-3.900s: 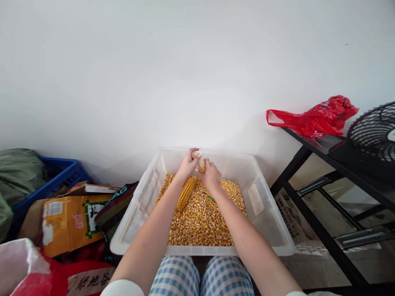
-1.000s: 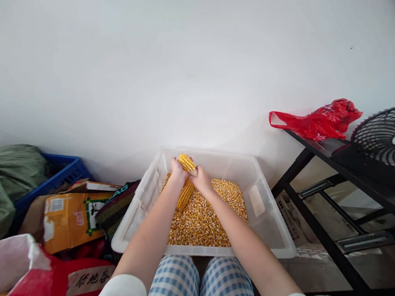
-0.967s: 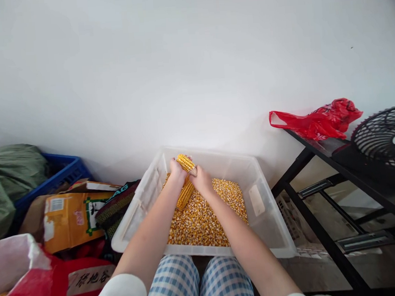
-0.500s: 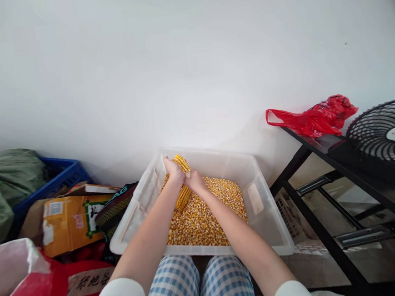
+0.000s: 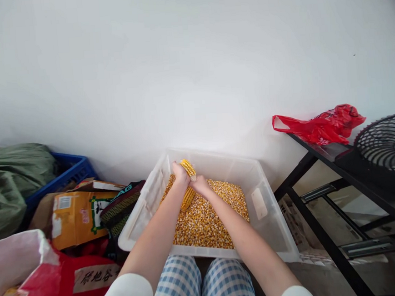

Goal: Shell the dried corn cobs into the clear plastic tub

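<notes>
My left hand [image 5: 180,172] is wrapped round a yellow ear of corn [image 5: 188,168], which is tilted with its pale end toward me. Against that lower end presses my right hand [image 5: 201,184], its fingers closed on the ear and partly hidden. Just below the hands, another ear of corn [image 5: 188,200] lies on loose corn kernels [image 5: 203,227]. The kernels are heaped in a translucent plastic bin [image 5: 276,219] in front of my knees, and both hands are above the heap.
A white wall rises behind the bin. To the left are a blue crate [image 5: 78,169], an orange cardboard box [image 5: 75,217] and a red bag [image 5: 88,284]. On the right, a black table [image 5: 321,154] bears a red plastic bag [image 5: 335,123] and a fan [image 5: 392,144].
The camera view has shifted slightly, so the scene sits a little further right. Both hands keep hold of the same ear, with hardly any change in their grip.
</notes>
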{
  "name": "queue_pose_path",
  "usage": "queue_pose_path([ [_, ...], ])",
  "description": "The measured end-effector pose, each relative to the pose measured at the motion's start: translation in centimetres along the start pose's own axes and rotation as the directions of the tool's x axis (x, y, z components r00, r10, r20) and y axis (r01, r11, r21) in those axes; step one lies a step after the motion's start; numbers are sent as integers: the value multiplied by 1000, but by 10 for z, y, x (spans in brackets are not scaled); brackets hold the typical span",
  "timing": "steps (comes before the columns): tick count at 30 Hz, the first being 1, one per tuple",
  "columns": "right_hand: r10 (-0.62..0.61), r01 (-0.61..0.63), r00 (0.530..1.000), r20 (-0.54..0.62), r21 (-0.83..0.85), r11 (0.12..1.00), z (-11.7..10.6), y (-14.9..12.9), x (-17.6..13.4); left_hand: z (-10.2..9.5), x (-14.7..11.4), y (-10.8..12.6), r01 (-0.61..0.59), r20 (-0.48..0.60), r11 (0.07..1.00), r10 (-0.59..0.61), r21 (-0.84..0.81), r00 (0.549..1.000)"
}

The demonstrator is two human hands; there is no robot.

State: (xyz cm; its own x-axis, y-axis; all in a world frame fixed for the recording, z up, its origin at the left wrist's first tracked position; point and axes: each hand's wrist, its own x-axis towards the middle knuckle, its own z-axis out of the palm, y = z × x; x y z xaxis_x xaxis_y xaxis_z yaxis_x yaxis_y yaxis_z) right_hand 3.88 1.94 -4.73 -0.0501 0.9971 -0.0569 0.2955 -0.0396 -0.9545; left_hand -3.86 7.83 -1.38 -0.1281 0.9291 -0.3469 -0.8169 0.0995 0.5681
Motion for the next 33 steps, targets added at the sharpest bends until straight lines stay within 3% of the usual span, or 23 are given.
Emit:
queue_pose_path([
  [3,34,-38,999,35,110,993,-7,-3,3,5,-1,0,13,41,998,-16,53,999],
  [5,47,-58,997,63,186,981,-16,-7,5,9,-5,-1,39,163,987,-65,156,984],
  [9,39,-96,986,165,352,931,-40,-12,9,13,-21,-9,17,467,930,-200,366,861],
  [12,34,-177,958,284,498,849,-53,-13,9,15,-33,-14,-25,584,924,-221,383,781],
  [17,32,-216,947,320,557,802,-54,-12,9,18,-42,-14,-44,596,924,-208,381,776],
  [23,-1,-230,932,362,597,768,-54,-13,8,18,-46,-10,-202,688,878,-179,435,703],
  [29,-4,-251,920,392,596,763,-60,-12,8,17,-48,-5,-162,707,877,-241,451,664],
  [31,-9,-247,920,392,599,762,-61,-12,9,18,-46,-5,-144,697,872,-264,468,666],
  [33,-21,-222,927,374,596,772,-60,-12,9,18,-43,-7,-124,661,875,-253,468,706],
])
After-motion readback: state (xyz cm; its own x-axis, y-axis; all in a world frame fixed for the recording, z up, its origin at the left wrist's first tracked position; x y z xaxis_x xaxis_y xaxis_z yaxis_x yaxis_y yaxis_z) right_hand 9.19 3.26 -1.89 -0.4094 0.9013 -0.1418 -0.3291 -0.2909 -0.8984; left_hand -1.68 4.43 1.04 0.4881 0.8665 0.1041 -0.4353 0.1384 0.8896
